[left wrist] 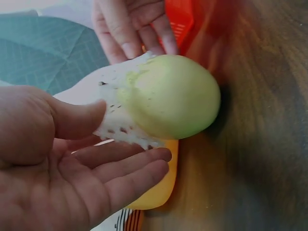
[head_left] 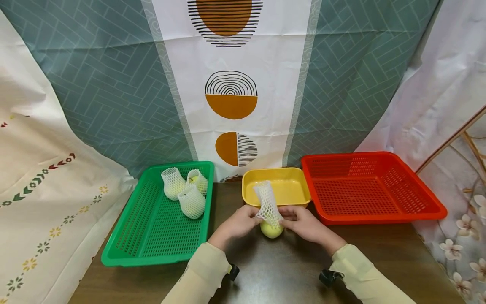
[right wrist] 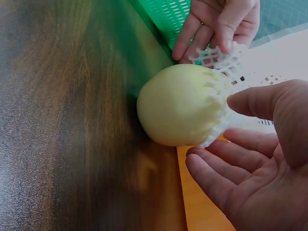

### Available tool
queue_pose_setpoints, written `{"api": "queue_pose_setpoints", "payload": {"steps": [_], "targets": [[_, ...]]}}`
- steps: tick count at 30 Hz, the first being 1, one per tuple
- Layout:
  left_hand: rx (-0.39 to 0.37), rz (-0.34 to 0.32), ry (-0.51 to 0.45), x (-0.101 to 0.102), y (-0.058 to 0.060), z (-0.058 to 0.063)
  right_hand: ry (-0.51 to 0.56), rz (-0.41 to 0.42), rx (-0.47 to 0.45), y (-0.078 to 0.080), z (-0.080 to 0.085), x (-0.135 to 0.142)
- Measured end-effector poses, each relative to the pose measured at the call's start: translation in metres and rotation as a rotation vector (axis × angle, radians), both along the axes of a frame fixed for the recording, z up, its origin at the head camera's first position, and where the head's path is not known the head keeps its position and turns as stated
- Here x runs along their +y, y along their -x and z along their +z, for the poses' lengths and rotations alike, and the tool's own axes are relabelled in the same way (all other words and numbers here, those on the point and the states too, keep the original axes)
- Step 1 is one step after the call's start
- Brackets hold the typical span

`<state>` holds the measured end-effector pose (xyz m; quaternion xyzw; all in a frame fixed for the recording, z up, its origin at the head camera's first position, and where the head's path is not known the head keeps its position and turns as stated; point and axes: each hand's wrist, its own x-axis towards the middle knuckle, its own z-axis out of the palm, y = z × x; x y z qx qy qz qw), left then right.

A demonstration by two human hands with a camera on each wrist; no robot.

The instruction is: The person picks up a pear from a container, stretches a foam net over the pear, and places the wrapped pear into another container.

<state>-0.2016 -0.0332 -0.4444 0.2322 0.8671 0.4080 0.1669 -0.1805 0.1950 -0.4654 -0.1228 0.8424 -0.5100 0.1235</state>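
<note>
A round, pale yellow-green fruit [head_left: 271, 230] sits on the table, with a white foam net sleeve [head_left: 268, 202] over its far end. The sleeve's long empty part rises toward the yellow tray. My left hand [head_left: 242, 221] pinches the sleeve's edge on the left, thumb on top and fingers beneath. From the other side my right hand [head_left: 303, 223] holds the net's edge between thumb and fingers. In the right wrist view, the near half of the fruit [right wrist: 173, 106] is bare and the net mesh [right wrist: 216, 57] stretches out toward the left hand.
At left, a green basket [head_left: 152, 257] holds several fruits in foam nets [head_left: 192, 202]. A yellow tray [head_left: 292, 192] stands right behind the hands. Beside it on the right is a red basket [head_left: 353, 194]. Patterned cloth [head_left: 114, 105] hangs behind the brown wooden table [head_left: 277, 274].
</note>
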Motion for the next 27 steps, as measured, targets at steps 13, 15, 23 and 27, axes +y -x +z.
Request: {"api": "queue_pose_setpoints", "payload": {"steps": [13,15,23,27], "targets": [[-0.083,-0.043,-0.069,0.006,-0.001,-0.001,0.01,0.052,0.024,0.001,-0.002,0.007],[-0.055,-0.012,-0.064,0.007,0.001,-0.002,0.015,0.041,0.029,0.002,0.0,0.008],[-0.012,0.067,-0.112,0.012,0.002,-0.014,0.073,0.021,0.009,0.003,-0.005,-0.003],[0.014,0.081,-0.109,0.014,0.0,-0.017,0.054,-0.035,0.056,0.002,-0.015,-0.009]]}}
